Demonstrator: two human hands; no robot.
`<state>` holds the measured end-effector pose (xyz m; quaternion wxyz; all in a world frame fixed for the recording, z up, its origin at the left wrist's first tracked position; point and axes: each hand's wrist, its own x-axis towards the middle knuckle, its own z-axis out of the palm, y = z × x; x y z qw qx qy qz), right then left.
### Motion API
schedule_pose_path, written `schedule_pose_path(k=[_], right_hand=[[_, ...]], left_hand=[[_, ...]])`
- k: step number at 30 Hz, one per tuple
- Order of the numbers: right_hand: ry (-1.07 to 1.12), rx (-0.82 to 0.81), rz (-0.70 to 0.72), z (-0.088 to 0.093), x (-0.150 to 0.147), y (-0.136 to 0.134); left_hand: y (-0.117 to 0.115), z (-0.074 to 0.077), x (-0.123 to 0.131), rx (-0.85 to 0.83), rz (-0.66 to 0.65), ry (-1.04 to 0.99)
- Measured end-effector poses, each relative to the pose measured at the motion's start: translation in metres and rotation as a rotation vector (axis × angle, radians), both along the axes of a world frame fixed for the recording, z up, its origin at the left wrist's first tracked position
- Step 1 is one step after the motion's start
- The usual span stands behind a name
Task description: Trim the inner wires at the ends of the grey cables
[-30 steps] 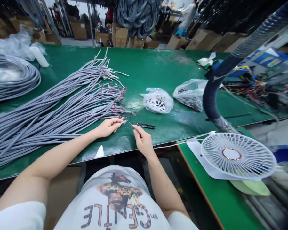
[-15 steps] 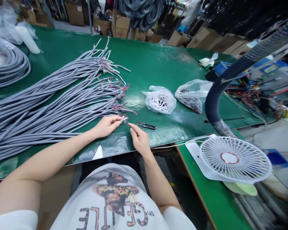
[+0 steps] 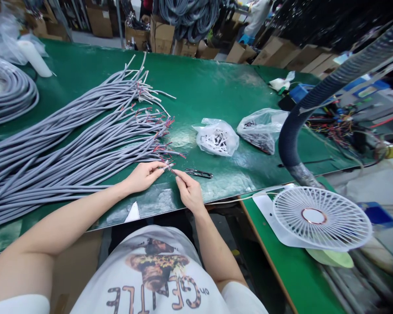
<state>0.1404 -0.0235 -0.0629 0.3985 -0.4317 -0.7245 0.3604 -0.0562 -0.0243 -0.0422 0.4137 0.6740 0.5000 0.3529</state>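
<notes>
Broadly, with my working fingertips as the dial's centre and twelve straight ahead, the green table (image 3: pixel 199 87) spreads widest; grey cables (image 3: pixel 105 148) fill it from nine to eleven o'clock, their red and pale wires fraying out toward the middle; the white fan (image 3: pixel 314 216) stands well apart, between three and four; one plastic bag (image 3: pixel 218 139) of small black and white pieces lies at two, a darker-filled second bag (image 3: pixel 262 131) beyond it; my left hand (image 3: pixel 146 176) comes in from eight and my right hand (image 3: pixel 190 192) from five, the palms apart, the fingertips just beside each other; the black snips (image 3: pixel 199 173) lie at three, near my right fingers and unheld; at the very centre, my left thumb and forefinger are clamped on a cable end (image 3: pixel 167 165) at the near edge of the bundle; finest of all, a thin strand (image 3: pixel 170 167) slants from it into what looks like my right finger-and-thumb pinch, though I cannot tell which core it is; to do this well, I judge the left pinch should be firm, right behind the split, so nothing rolls; the right should be light, working along the strand's own line, since a sideways tug could snap it or snag its neighbours.
</notes>
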Motion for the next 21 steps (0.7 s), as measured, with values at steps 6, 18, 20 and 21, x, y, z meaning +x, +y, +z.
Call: schedule_pose_path(k=[6, 18, 20, 21], right_hand=[[0.017, -0.042, 0.014, 0.0004, 0.0004, -0.0001], [0.035, -0.074, -0.001, -0.0025, 0.0032, -0.0015], [0.028, -0.073, 0.008, -0.0021, 0.0024, -0.0005], [0.020, -0.070, 0.013, -0.0011, 0.0015, -0.0003]], left_hand=[[-0.0014, 0.0035, -0.0007, 0.015, 0.049, 0.021], [-0.0012, 0.0020, -0.0009, 0.101, 0.038, 0.122], [-0.0032, 0.0012, -0.0002, 0.148, 0.011, 0.177], [-0.0043, 0.0006, 0.0002, 0.168, -0.005, 0.202]])
